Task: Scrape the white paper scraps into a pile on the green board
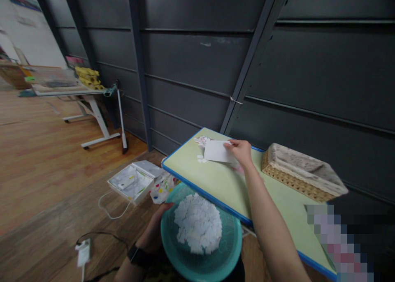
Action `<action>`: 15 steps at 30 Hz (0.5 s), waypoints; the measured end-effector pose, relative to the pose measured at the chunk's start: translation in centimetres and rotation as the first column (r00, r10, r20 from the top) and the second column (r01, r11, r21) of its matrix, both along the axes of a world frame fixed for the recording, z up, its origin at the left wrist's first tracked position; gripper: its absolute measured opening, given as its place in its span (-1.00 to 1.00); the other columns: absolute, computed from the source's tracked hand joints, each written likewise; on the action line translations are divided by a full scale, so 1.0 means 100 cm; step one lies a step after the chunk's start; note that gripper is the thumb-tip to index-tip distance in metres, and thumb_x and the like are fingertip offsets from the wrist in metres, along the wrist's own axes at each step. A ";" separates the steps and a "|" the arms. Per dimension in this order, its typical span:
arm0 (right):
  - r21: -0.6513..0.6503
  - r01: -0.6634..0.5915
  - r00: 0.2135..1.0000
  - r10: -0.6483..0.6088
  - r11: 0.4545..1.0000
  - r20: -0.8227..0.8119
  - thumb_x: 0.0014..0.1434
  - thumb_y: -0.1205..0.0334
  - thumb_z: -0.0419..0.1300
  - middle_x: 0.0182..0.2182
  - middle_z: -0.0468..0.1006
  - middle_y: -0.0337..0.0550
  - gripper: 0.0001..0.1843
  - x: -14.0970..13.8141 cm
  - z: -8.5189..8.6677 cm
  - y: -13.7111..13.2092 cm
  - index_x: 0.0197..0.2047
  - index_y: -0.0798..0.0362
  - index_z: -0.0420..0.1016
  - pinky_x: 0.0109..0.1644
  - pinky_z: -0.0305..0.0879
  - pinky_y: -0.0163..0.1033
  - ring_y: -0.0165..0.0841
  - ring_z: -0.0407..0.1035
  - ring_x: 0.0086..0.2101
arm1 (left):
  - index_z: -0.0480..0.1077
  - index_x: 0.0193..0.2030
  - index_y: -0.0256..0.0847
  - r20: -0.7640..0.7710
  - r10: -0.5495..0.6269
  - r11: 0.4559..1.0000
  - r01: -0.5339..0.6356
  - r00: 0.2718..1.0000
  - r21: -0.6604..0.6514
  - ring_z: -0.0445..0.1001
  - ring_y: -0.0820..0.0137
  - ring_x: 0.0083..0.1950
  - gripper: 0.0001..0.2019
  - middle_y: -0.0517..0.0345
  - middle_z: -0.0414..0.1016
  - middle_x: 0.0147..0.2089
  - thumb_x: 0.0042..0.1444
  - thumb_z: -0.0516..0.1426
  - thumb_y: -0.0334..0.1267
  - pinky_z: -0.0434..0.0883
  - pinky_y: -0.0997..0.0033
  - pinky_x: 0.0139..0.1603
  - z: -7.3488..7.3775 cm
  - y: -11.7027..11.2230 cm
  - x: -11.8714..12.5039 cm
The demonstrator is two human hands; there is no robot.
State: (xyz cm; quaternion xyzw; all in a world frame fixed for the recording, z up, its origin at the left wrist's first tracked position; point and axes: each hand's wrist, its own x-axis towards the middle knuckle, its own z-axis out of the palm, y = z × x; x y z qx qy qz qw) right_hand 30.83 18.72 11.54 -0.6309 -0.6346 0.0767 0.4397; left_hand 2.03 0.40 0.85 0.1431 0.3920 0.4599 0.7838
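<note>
My left hand (156,224) grips the left rim of a round teal mesh basket (230,243), which is held below the table's near edge. A heap of torn white paper pieces (197,222) fills its middle. Over the table my right hand (241,151) pinches the right end of a white paper sheet (217,151), thumb and fingers closed on it. Small paper scraps (202,141) lie behind and to the left of that sheet. The pale yellow-green table (188,167) has a blue edge.
A lined wicker basket (296,183) stands at the table's right rear. On the floor to the left are an open white box (132,183), a clear bag with coloured bits (162,189) and a power strip (83,253). A dark panelled wall (191,60) rises behind.
</note>
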 end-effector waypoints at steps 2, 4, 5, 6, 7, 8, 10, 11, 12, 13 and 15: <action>-0.025 -0.059 0.998 0.058 0.998 -0.038 -0.09 0.02 0.22 -0.47 0.61 -0.08 -0.55 -0.001 -0.001 0.000 -0.25 0.19 0.64 -0.33 0.25 -0.23 -0.25 0.42 -0.43 | 0.45 -0.43 -0.26 -0.009 0.005 1.000 -0.005 1.000 0.003 0.44 0.38 -0.58 -0.86 0.18 0.53 -0.59 0.00 0.22 -0.22 0.34 0.39 -0.49 0.001 0.000 0.000; -0.034 -0.117 0.991 0.114 0.993 -0.073 -0.10 0.01 0.23 -0.48 0.60 -0.10 -0.55 -0.002 -0.002 0.000 -0.26 0.20 0.64 -0.36 0.23 -0.25 -0.28 0.40 -0.46 | 0.45 -0.46 -0.26 -0.027 0.000 1.000 -0.001 1.000 -0.007 0.44 0.39 -0.58 -0.87 0.16 0.54 -0.59 0.02 0.21 -0.25 0.35 0.40 -0.49 0.002 0.000 0.000; -0.036 -0.139 0.986 0.136 0.990 -0.092 -0.10 0.01 0.23 -0.49 0.59 -0.11 -0.55 -0.002 -0.002 0.000 -0.27 0.20 0.65 -0.38 0.22 -0.26 -0.30 0.39 -0.47 | 0.45 -0.46 -0.26 -0.034 -0.002 1.000 0.001 0.999 -0.010 0.45 0.39 -0.57 -0.87 0.16 0.55 -0.58 0.03 0.20 -0.25 0.35 0.40 -0.49 0.003 0.000 -0.001; -0.036 -0.159 0.981 0.154 0.987 -0.117 -0.11 0.01 0.25 -0.50 0.59 -0.12 -0.56 -0.003 -0.003 0.001 -0.27 0.20 0.65 -0.39 0.22 -0.27 -0.31 0.38 -0.48 | 0.46 -0.47 -0.26 -0.034 0.000 1.000 -0.001 0.999 -0.011 0.45 0.39 -0.57 -0.87 0.16 0.55 -0.58 0.03 0.20 -0.26 0.35 0.40 -0.49 0.004 0.000 -0.001; -0.034 -0.172 0.975 0.165 0.985 -0.146 -0.12 0.01 0.26 -0.50 0.58 -0.13 -0.55 -0.002 -0.003 0.001 -0.27 0.20 0.64 -0.39 0.22 -0.27 -0.32 0.37 -0.48 | 0.46 -0.47 -0.25 -0.028 0.005 1.000 -0.005 1.000 -0.010 0.45 0.39 -0.56 -0.87 0.17 0.54 -0.58 0.03 0.20 -0.26 0.35 0.41 -0.49 0.004 0.000 -0.002; -0.028 -0.177 0.969 0.169 0.984 -0.178 -0.13 0.01 0.26 -0.50 0.58 -0.12 -0.54 -0.002 -0.004 0.002 -0.26 0.21 0.64 -0.40 0.22 -0.27 -0.32 0.37 -0.49 | 0.47 -0.47 -0.25 -0.021 0.009 1.000 -0.009 1.000 -0.008 0.45 0.40 -0.56 -0.87 0.18 0.54 -0.58 0.03 0.20 -0.26 0.35 0.42 -0.49 0.004 0.000 -0.003; -0.011 -0.170 0.958 0.163 0.985 -0.234 -0.12 -0.01 0.27 -0.49 0.59 -0.10 -0.51 0.000 -0.005 0.003 -0.24 0.22 0.64 -0.40 0.23 -0.27 -0.33 0.37 -0.49 | 0.47 -0.48 -0.26 -0.005 0.005 1.000 -0.005 1.000 0.001 0.44 0.41 -0.56 -0.86 0.18 0.54 -0.58 0.02 0.21 -0.25 0.35 0.43 -0.49 0.003 0.001 -0.004; -0.004 -0.162 0.955 0.156 0.987 -0.251 -0.12 -0.02 0.27 -0.49 0.59 -0.09 -0.50 0.000 -0.007 0.004 -0.23 0.23 0.63 -0.40 0.23 -0.27 -0.33 0.38 -0.50 | 0.47 -0.48 -0.26 0.001 -0.001 1.000 0.001 1.000 0.001 0.44 0.41 -0.57 -0.85 0.18 0.55 -0.57 0.02 0.22 -0.24 0.35 0.43 -0.49 0.002 0.001 -0.005; 0.001 -0.155 0.954 0.150 0.988 -0.258 -0.12 -0.03 0.27 -0.48 0.59 -0.09 -0.48 0.000 -0.008 0.005 -0.22 0.24 0.63 -0.40 0.24 -0.26 -0.32 0.38 -0.50 | 0.48 -0.47 -0.26 0.002 -0.007 1.000 0.007 1.000 -0.001 0.44 0.41 -0.57 -0.85 0.17 0.55 -0.57 0.03 0.21 -0.23 0.35 0.42 -0.49 0.002 0.001 -0.005; 0.004 -0.151 0.955 0.147 0.989 -0.256 -0.13 -0.04 0.27 -0.48 0.59 -0.08 -0.47 -0.001 -0.009 0.005 -0.22 0.24 0.63 -0.40 0.24 -0.26 -0.31 0.39 -0.49 | 0.48 -0.46 -0.26 -0.002 -0.011 1.000 0.011 1.000 -0.003 0.44 0.41 -0.56 -0.84 0.17 0.55 -0.57 0.03 0.21 -0.22 0.35 0.42 -0.50 0.001 0.001 -0.006; 0.012 -0.149 0.961 0.148 0.989 -0.232 -0.12 -0.05 0.26 -0.45 0.61 -0.06 -0.47 -0.005 -0.011 0.005 -0.21 0.23 0.63 -0.37 0.26 -0.24 -0.29 0.41 -0.47 | 0.48 -0.47 -0.26 -0.007 -0.001 1.000 0.001 1.000 -0.003 0.43 0.41 -0.57 -0.85 0.18 0.54 -0.59 0.04 0.20 -0.23 0.35 0.44 -0.50 0.001 0.001 -0.006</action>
